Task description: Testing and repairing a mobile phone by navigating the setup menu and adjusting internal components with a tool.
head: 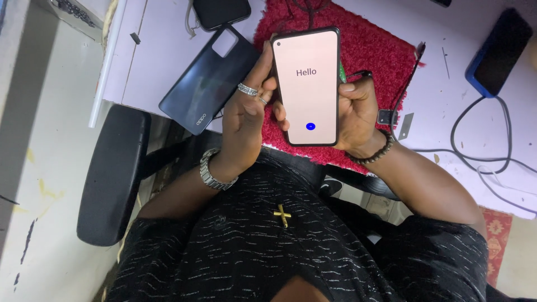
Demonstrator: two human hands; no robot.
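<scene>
Both hands on one slim black-framed smartphone (308,84) with a lit pale pink screen, held upright over the red shaggy cloth mat (386,53) at the desk edge, just above the person's lap. Left hand (246,120) wraps the phone's left edge, fingers curled behind it, thumb resting on the lower left of the glass; silver rings on two fingers, silver metal link watch (211,170) on the wrist. Right hand (358,114) cups the right edge from behind, fingers closed around the frame, one fingertip showing at the side; dark beaded bracelet (373,155) on that wrist. Screen shows a short greeting and a small blue round button near the bottom. Left of the hands, a dark glossy phone back cover (207,84) lies flat on the white desk (145,61), camera cutout up. Another black phone (221,11) sits at the top edge. Far right, a phone in a blue case (499,53), with grey cables (481,145) looped near it. Black padded chair armrest (112,173) at lower left. Gold cross pendant (283,214) on the black patterned shirt.
</scene>
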